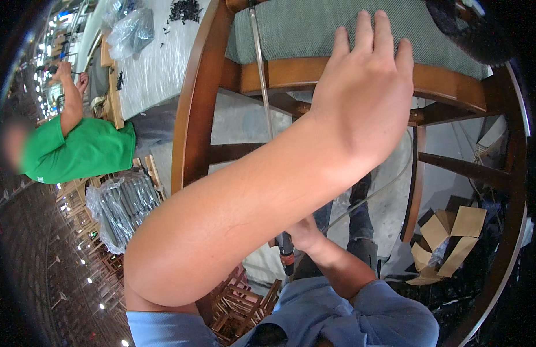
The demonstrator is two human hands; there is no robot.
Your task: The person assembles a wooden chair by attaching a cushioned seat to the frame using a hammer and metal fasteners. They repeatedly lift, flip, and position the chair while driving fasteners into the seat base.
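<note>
My left hand (366, 87) lies flat, fingers stretched, over the front rail and green-grey seat pad (297, 29) of a brown wooden chair (195, 98). The left forearm crosses the view from the lower left. Below it my right hand (305, 232) is closed around a black power screwdriver (286, 254) with an orange ring, partly hidden by the forearm. A long thin metal rod (261, 63) runs up past the chair rail in line with this tool. My forearm hides whether the two join.
At left, a person in a green shirt (85, 150) holds a tool beside a plastic-covered table (146, 81) with bags (132, 34) and small black parts (184, 10). Wrapped pads (123, 208) stand below. An opened cardboard box (459, 257) sits lower right; a thin hose (389, 185) hangs nearby.
</note>
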